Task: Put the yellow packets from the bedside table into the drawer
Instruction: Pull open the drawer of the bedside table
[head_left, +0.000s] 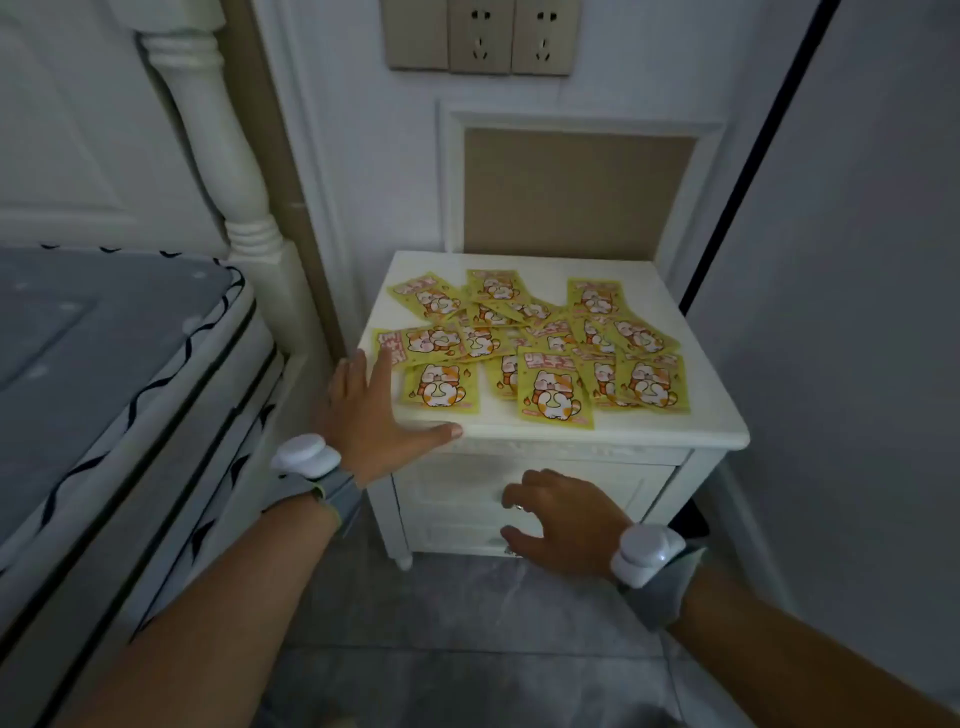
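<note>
Several yellow packets (540, 343) printed with a cartoon cat lie scattered and overlapping on top of the white bedside table (696, 415). My left hand (371, 410) rests flat on the table's front left corner, fingers spread, thumb along the front edge, touching the nearest packets' edge. My right hand (563, 519) is lower, in front of the closed upper drawer (447, 493), fingers curled toward its middle where the knob is hidden behind them. Whether they grip the knob I cannot tell.
A bed with a grey mattress (104, 353) and a white turned bedpost (218, 145) stands close on the left. The wall with beige sockets (480, 36) is behind the table. A white panel (857, 312) closes the right side. Grey tiled floor (441, 623) lies below.
</note>
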